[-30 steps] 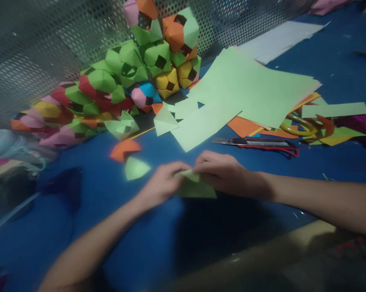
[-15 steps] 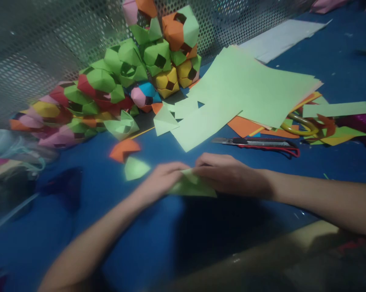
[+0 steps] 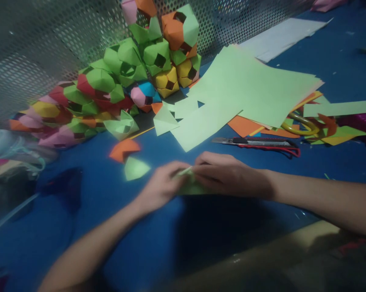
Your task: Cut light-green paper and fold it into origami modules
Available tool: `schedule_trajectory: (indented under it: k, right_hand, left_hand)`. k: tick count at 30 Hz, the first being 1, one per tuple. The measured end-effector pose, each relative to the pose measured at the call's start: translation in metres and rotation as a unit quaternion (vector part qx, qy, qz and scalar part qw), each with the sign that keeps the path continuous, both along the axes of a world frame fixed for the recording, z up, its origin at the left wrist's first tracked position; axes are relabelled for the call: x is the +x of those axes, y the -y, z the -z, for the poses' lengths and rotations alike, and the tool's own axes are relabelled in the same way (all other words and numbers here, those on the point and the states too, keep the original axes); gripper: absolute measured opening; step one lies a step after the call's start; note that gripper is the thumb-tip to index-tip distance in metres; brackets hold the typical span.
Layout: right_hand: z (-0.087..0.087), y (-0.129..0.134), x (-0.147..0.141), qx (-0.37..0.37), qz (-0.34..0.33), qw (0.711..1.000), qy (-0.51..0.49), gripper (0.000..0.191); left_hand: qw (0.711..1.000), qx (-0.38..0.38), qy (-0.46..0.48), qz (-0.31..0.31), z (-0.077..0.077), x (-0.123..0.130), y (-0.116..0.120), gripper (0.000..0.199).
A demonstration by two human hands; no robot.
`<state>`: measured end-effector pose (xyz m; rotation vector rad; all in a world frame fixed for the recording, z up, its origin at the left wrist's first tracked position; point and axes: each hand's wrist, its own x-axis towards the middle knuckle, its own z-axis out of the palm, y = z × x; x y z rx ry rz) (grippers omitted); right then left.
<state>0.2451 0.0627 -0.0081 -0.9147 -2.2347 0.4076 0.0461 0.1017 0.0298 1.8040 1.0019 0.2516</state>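
A small light green paper piece (image 3: 192, 187) is held between my two hands near the middle of the view, mostly covered by fingers. My left hand (image 3: 163, 181) grips its left end, fingers closed on it. On its right side, my right hand (image 3: 223, 172) has its fingers bent and pressed on the paper. Left of my hands, a folded green piece (image 3: 136, 168) and an orange folded piece (image 3: 125, 149) lie on the blue table (image 3: 146, 251). Beyond my right hand lies a cutter knife (image 3: 258, 142).
Folded paper balls (image 3: 128, 67) are piled against a perforated metal panel (image 3: 79, 36). Light green sheets (image 3: 249, 85) spread at the centre back. Yellow scissor handles (image 3: 301, 125) and paper scraps lie at the right. White paper (image 3: 280, 38) lies behind.
My left hand has turned and shifted slightly right, its fingers curling further over the paper. Less of the green piece shows below my hands than before. My right hand has barely moved.
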Motion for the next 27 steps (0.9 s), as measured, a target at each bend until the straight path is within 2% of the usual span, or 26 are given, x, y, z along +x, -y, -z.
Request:
schedule_trajectory:
  k: [7,12,16,21,27]
  right_hand:
    - [0.005,-0.003,-0.003,-0.046,0.073,0.991,-0.098,0.016]
    - [0.007,-0.005,-0.002,-0.075,0.088,0.988,-0.106,0.015]
    - [0.006,-0.005,-0.002,-0.068,0.097,0.987,-0.112,0.016]
    - [0.007,-0.007,-0.002,-0.066,0.090,0.986,-0.121,0.016]
    - [0.006,-0.007,-0.002,-0.069,0.083,0.986,-0.130,0.015]
  left_hand:
    - [0.996,0.087,0.020,-0.022,0.009,0.000,0.004,0.025]
    - [0.997,0.066,0.037,-0.027,0.013,-0.001,0.004,0.025]
    - [0.997,0.041,0.054,-0.038,0.012,-0.002,0.004,0.029]
    - [0.996,0.036,0.032,-0.070,0.010,-0.002,0.005,0.030]
    - [0.997,0.000,0.027,-0.077,0.011,-0.004,-0.002,0.030]
